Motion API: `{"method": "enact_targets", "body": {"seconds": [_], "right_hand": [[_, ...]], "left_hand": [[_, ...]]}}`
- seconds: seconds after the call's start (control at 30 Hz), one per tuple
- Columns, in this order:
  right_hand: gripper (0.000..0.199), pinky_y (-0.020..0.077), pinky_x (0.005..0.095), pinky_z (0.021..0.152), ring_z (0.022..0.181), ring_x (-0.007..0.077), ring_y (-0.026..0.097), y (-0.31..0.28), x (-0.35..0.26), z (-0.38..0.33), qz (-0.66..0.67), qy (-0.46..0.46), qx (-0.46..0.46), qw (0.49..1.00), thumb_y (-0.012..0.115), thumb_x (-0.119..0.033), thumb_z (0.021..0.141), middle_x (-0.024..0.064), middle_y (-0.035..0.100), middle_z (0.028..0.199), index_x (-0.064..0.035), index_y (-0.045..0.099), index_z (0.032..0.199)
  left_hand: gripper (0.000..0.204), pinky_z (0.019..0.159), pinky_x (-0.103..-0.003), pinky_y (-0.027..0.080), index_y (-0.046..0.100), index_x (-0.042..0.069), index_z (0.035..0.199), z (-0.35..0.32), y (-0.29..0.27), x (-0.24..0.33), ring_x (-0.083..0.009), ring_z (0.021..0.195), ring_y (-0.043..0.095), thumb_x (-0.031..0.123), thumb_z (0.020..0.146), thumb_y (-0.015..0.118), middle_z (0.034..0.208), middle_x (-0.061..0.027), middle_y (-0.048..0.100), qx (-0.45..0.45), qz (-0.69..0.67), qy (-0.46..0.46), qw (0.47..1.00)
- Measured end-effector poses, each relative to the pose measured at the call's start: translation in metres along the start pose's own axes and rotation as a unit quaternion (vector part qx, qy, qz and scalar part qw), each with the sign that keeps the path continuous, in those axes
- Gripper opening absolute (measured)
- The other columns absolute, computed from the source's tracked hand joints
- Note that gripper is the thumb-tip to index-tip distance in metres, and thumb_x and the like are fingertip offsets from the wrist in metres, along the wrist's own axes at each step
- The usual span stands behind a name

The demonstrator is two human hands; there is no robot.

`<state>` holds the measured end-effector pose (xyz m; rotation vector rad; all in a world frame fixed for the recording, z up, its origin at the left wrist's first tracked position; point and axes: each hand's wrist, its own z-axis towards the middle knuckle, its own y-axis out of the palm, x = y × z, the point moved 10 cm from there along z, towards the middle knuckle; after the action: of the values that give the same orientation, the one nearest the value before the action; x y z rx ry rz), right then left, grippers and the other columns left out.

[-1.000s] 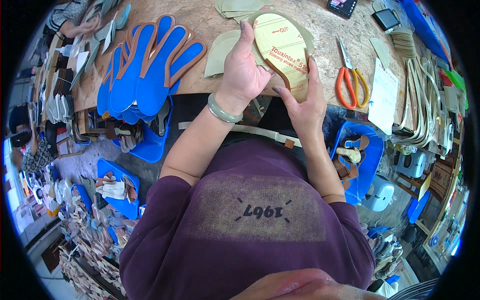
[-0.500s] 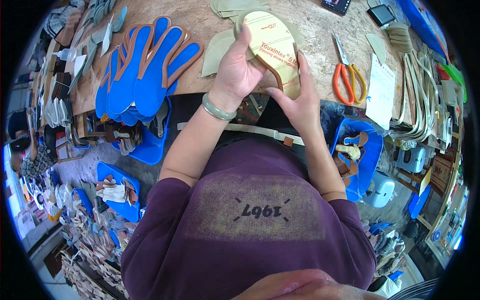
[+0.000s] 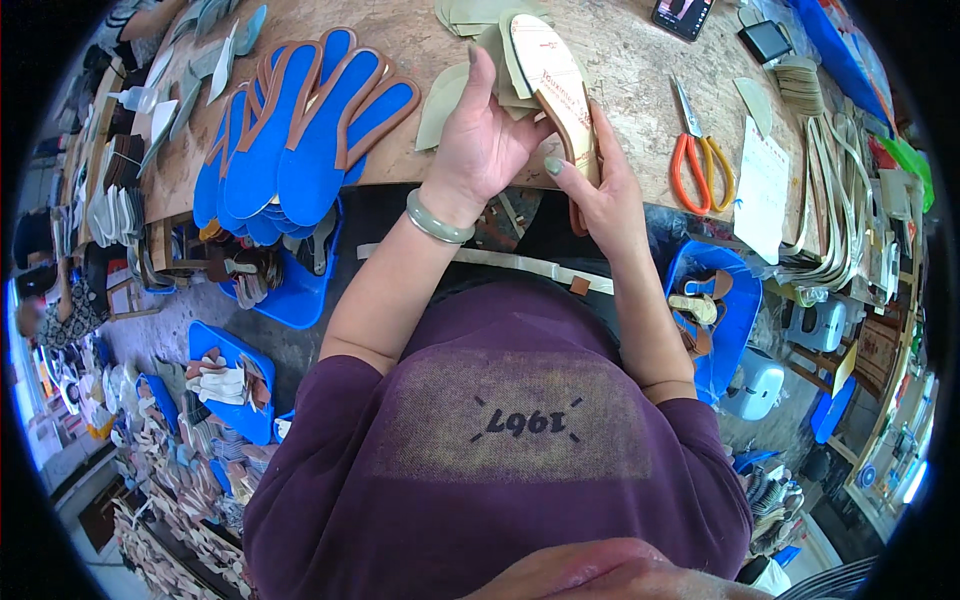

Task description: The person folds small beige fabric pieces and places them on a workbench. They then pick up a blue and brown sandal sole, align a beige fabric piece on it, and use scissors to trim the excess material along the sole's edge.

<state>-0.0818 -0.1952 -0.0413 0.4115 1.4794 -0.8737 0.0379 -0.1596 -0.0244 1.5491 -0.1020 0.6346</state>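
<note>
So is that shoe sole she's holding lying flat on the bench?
No, lifted and tilted on edge: the sole is gripped between the left hand and right hand.

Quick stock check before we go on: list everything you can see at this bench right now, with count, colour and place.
shoe insole: one, tan with brown edge, held on edge over the workbench
blue insoles: a fanned stack, blue with brown rims, bench left
olive cut pieces: several, under and behind the hands
scissors: one pair, orange handles, bench right
phones: two, dark, far edge
pale straps: a bundle, cream, far right
blue trays: several, below the bench, holding small parts
workbench: one, worn wood
left hand: grips the insole, jade-green bangle
right hand: pinches the insole's edge
</note>
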Motion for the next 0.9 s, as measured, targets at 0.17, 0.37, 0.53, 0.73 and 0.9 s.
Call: {"method": "enact_targets", "body": {"seconds": [0.17,0.37,0.53,0.73,0.9], "right_hand": [[0.075,0.046,0.0205,0.062,0.082,0.0061,0.056,0.005,0.001,0.003,0.043,0.025,-0.015,0.999,0.064,-0.014,0.088,0.0077,0.059,0.109,-0.0007,0.025,0.15],[0.059,0.0493,0.0317,0.086,0.101,0.0191,0.061,0.013,0.007,0.004,0.243,0.105,-0.059,0.963,0.053,-0.027,0.094,0.0169,0.057,0.126,0.0032,0.037,0.142],[0.042,0.0552,0.0353,0.078,0.09,0.0234,0.068,-0.002,0.029,0.013,0.393,0.188,-0.026,0.9,0.048,-0.025,0.097,0.0194,0.067,0.103,0.0059,0.051,0.126],[0.035,0.0565,0.0311,0.068,0.076,0.0207,0.069,-0.052,0.045,0.052,0.243,0.149,-0.007,0.959,0.059,-0.018,0.093,0.0131,0.069,0.092,0.0021,0.056,0.121],[0.056,0.0476,0.042,0.091,0.104,0.0324,0.062,-0.125,0.024,0.09,-0.364,-0.002,0.202,0.909,0.064,-0.025,0.088,0.019,0.065,0.11,-0.0004,0.047,0.136]], "left_hand": [[0.04,0.103,-0.047,0.044,0.043,0.004,0.135,-0.002,-0.011,0.004,-0.0259,0.119,0.054,0.028,0.103,0.044,0.126,-0.0116,0.055,0.008,0.033,0.015,0.999],[0.038,0.102,-0.05,0.047,0.042,-0.001,0.134,-0.001,-0.027,0.009,-0.0286,0.118,0.056,0.021,0.102,0.042,0.126,-0.015,0.055,0.058,0.043,0.026,0.997],[0.043,0.105,-0.055,0.044,0.036,0.001,0.138,-0.001,-0.04,0.016,-0.0346,0.125,0.05,0.022,0.101,0.043,0.134,-0.0186,0.051,0.051,-0.018,0.018,0.998],[0.042,0.099,-0.053,0.049,0.041,0.004,0.135,-0.025,-0.04,0.016,-0.0323,0.121,0.055,0.022,0.099,0.048,0.129,-0.016,0.055,0.013,-0.174,-0.005,0.985],[0.046,0.098,-0.057,0.048,0.038,0.004,0.14,-0.076,-0.023,-0.016,-0.0364,0.121,0.055,0.025,0.1,0.048,0.134,-0.0182,0.053,-0.02,-0.239,-0.109,0.965]]}}
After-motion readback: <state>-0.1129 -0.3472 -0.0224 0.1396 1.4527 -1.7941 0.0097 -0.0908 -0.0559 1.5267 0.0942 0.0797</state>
